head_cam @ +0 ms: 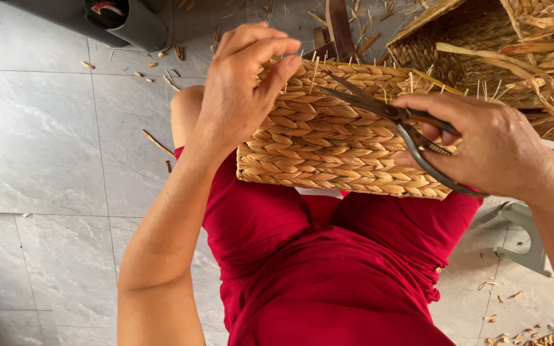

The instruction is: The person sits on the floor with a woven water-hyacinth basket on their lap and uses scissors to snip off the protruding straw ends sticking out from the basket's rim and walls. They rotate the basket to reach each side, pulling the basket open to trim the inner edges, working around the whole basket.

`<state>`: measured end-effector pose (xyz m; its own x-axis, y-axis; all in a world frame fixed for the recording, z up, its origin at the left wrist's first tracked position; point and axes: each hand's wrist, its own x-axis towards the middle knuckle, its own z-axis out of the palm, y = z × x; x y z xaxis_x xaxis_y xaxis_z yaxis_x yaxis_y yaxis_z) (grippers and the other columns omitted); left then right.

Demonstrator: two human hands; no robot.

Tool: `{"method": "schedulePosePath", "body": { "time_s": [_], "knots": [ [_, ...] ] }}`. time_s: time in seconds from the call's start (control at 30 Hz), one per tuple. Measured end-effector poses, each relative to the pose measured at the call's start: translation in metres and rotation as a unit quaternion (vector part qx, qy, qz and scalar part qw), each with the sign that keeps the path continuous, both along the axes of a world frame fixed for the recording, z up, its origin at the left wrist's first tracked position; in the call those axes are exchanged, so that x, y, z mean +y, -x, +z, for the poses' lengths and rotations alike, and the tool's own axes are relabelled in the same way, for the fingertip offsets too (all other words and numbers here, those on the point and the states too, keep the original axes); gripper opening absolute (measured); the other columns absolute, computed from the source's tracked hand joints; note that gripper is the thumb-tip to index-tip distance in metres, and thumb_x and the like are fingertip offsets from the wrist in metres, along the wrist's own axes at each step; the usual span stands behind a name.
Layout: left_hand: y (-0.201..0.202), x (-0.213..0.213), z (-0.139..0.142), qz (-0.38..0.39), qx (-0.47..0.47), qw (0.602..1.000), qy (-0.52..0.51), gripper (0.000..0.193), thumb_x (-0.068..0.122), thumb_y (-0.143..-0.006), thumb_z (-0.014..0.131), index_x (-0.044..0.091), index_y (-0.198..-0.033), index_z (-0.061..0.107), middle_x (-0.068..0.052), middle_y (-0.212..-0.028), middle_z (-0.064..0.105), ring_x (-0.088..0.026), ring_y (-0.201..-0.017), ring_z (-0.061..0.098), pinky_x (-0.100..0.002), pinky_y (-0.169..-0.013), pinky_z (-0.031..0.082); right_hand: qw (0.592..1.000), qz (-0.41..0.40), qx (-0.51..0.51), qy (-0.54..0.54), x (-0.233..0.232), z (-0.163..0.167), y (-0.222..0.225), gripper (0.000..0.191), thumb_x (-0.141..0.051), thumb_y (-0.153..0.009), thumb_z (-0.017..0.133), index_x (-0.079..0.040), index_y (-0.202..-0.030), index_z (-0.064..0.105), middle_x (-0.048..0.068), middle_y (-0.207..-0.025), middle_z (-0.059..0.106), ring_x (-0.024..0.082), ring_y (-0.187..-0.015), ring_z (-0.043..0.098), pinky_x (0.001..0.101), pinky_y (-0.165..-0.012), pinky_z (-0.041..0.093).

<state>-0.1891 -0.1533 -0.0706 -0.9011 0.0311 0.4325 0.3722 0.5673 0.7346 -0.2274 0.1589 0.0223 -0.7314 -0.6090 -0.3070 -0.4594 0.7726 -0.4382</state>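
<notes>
While the woven basket (328, 138) rests on the red-clad lap, the left hand (242, 86) pinches its upper rim with curled fingers — the right hand (488, 144) grips dark scissors (392, 115), blades slightly apart over the basket's top edge.

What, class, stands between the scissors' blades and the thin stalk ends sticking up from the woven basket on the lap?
Nothing visible does. The scissors in the right hand lie open right over the woven basket; the left hand grips the rim off to the side.

left hand (242, 90) grips the woven basket (328, 141) on the lap; right hand (488, 144) holds scissors (392, 115) over it.
</notes>
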Motion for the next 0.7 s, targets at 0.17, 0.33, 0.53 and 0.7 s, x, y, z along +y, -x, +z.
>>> {"method": "schedulePosePath", "body": {
  "time_s": [0.17,0.33,0.53,0.7],
  "knots": [
    [0.026,0.005,-0.006,-0.068,-0.078,0.994,-0.02,0.011,0.021,-0.1,0.081,0.011,-0.102,0.078,-0.004,-0.1,0.071,-0.024,-0.106,0.064,-0.04,-0.092,0.051,0.99,0.019,-0.013,-0.137,-0.029,0.002,0.02,0.071,-0.053,-0.078,0.082,-0.025,-0.141,0.065,0.003,-0.088,0.074,0.014,-0.072,0.073,0.0325,-0.065,0.059],
    [0.034,0.0,-0.001,-0.098,-0.064,0.993,-0.032,0.011,0.02,-0.097,0.083,0.011,-0.097,0.077,-0.002,-0.098,0.069,-0.022,-0.104,0.064,-0.039,-0.09,0.052,0.996,0.052,-0.004,-0.07,-0.047,0.002,0.028,0.068,-0.05,-0.073,0.082,-0.025,-0.134,0.066,0.005,-0.091,0.075,0.017,-0.07,0.072,0.0367,-0.061,0.057],
    [0.036,-0.008,-0.01,-0.125,-0.039,0.991,-0.032,0.012,0.018,-0.099,0.083,0.009,-0.095,0.075,0.0,-0.094,0.069,-0.021,-0.104,0.064,-0.038,-0.091,0.052,0.988,0.055,-0.027,-0.14,-0.056,-0.007,0.036,0.067,-0.048,-0.078,0.081,-0.034,-0.141,0.066,0.006,-0.086,0.075,0.019,-0.065,0.07,0.0367,-0.063,0.057],
    [0.042,-0.003,-0.016,-0.075,-0.001,0.997,-0.01,0.016,0.02,-0.098,0.082,0.01,-0.089,0.074,0.001,-0.09,0.07,-0.019,-0.098,0.066,-0.038,-0.088,0.054,0.969,0.097,-0.015,-0.227,-0.053,-0.011,0.039,0.068,-0.051,-0.081,0.076,-0.038,-0.146,0.062,0.007,-0.076,0.074,0.017,-0.058,0.068,0.0318,-0.062,0.056]
  ]
}}
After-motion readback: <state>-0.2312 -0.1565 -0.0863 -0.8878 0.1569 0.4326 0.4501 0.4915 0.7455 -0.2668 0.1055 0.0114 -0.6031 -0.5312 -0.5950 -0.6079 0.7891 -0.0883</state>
